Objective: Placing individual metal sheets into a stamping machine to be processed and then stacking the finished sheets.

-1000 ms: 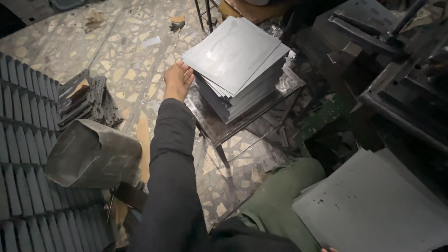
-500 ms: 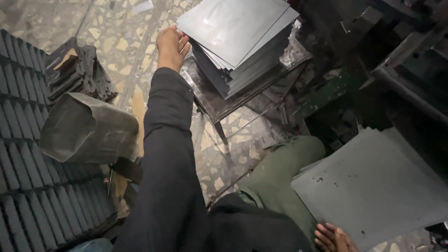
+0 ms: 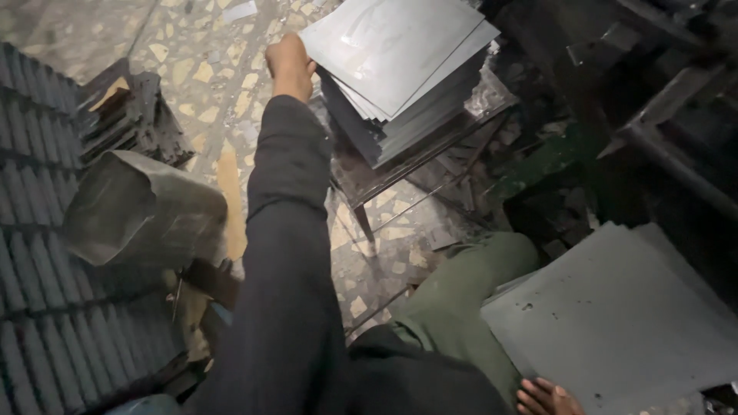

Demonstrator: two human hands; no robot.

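Note:
My left hand (image 3: 289, 64) reaches far forward in a dark sleeve and grips the left corner of a stack of grey metal sheets (image 3: 400, 54). The stack rests askew on a small dark metal stand (image 3: 400, 165). Only the knuckles of my right hand (image 3: 547, 398) show at the bottom edge. They are against the near edge of a large grey metal sheet (image 3: 623, 323), which lies across my green-trousered leg (image 3: 453, 307). That hand's fingers are partly hidden under the sheet.
A bent sheet-metal box (image 3: 146, 211) lies on the left, on rows of dark ribbed pieces (image 3: 46, 307). A pile of dark metal parts (image 3: 127, 115) sits behind it. Speckled stone floor (image 3: 192, 69) runs ahead, and dark machine frames (image 3: 653, 115) crowd the right.
My left hand stays on the corner of the stack while the view drops and closes in. My right hand has come into sight at the bottom edge by the large sheet.

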